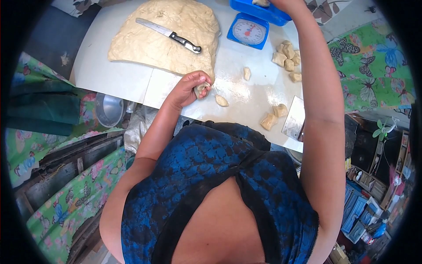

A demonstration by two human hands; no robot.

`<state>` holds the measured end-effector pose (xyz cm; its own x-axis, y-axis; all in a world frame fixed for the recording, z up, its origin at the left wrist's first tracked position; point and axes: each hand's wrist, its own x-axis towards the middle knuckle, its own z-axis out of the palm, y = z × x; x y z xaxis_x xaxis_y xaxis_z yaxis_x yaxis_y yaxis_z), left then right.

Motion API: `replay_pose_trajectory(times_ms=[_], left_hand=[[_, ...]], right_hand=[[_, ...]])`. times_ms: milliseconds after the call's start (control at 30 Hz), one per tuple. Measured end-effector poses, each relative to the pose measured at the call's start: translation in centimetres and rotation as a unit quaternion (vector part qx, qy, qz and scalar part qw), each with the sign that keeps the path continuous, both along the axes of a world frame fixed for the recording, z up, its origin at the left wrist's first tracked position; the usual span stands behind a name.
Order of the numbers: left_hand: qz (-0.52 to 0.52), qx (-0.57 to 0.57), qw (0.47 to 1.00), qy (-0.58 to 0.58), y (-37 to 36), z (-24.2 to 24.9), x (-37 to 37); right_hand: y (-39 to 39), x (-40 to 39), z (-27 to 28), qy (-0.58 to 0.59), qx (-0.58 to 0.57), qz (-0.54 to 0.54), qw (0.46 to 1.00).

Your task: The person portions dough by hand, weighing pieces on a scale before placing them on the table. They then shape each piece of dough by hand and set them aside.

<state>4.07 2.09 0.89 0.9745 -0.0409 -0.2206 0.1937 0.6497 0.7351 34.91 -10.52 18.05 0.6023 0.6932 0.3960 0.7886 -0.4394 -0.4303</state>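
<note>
My left hand (pixel 192 89) is closed around a small piece of dough (pixel 201 89), at the lower corner of a big flat slab of dough (pixel 127 42). A knife (pixel 169 34) with a black handle lies on that slab. My right hand (pixel 285 3) reaches to the blue tray (pixel 252 9) of a kitchen scale (pixel 248 31) at the top edge; its fingers are mostly cut off by the frame. A lump of dough (pixel 260 2) shows in the tray. Two small dough scraps, one (pixel 222 100) beside my left hand and another (pixel 247 73) farther up, rest on the table.
Several dough lumps (pixel 288 55) cluster right of the scale, under my right forearm. Two more pieces (pixel 269 121) lie near the front edge beside a flat metal scraper (pixel 293 119). A metal bowl (pixel 109 110) stands below the white table (pixel 171 86) at left.
</note>
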Motion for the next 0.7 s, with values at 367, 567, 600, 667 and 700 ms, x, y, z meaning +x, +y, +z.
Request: replay_pose_trajectory(times_ms=[367, 567, 600, 667, 700], left_hand=[[0.015, -0.02, 0.999, -0.035, -1.7, 1.8, -0.9], [0.096, -0.017, 0.995, 0.017, -4.1, 3.8, -1.0], [0.062, -0.02, 0.998, 0.013, -4.0, 3.7, -1.1], [0.026, -0.023, 0.999, 0.013, -4.1, 3.4, -1.1], [0.017, 0.011, 1.0, 0.024, -4.2, 3.3, -1.1]], right_hand=[[-2.7, -14.7, -1.5, 0.102, 0.019, 0.277, 0.955], [-4.9, -21.2, -7.7, 0.229, -0.029, 0.277, 0.933], [-5.3, -21.2, -8.1, 0.249, -0.017, 0.262, 0.932], [-6.1, -21.4, -8.5, 0.272, -0.004, 0.246, 0.93], [-6.5, -21.7, -8.5, 0.27, -0.005, 0.227, 0.936]])
